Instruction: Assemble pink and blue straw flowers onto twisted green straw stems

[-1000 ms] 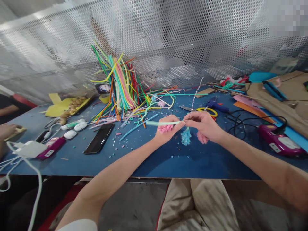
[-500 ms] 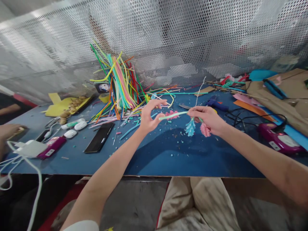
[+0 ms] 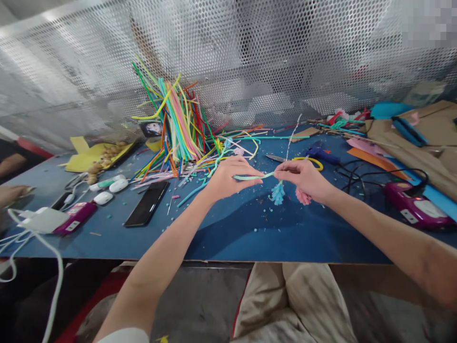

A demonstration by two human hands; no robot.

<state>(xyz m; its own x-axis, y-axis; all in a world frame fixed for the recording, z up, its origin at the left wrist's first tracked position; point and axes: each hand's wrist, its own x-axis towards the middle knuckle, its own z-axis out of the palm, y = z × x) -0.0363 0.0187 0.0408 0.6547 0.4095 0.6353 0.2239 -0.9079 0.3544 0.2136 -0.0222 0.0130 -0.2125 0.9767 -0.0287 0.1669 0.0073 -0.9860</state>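
Observation:
Between my hands runs a pale green pipe cleaner [image 3: 268,176]. My left hand [image 3: 233,175] pinches it near its left end, fingers pressed together. The thumb and fingers of my right hand [image 3: 302,177] are closed on its other end, along with a twisted white stem [image 3: 293,136] that points up. Below the right fingers hang a light blue fringed flower [image 3: 277,193] and a pink one [image 3: 303,196], the pink one partly covered by the hand. Scissors [image 3: 314,161] with yellow handles lie just behind the right hand.
A bundle of coloured pipe cleaners [image 3: 180,119] stands at the back. A black phone [image 3: 147,205], white earbud cases [image 3: 103,197] and a purple device [image 3: 76,218] lie left. Right are a blue glue gun [image 3: 323,155], cables, another purple device [image 3: 417,205] and cardboard [image 3: 392,138]. Another person's hand [image 3: 14,194] is far left.
My left hand has moved right along the pale green pipe cleaner, and its spread fingers have closed on it. My right hand, with the flowers, has shifted slightly left.

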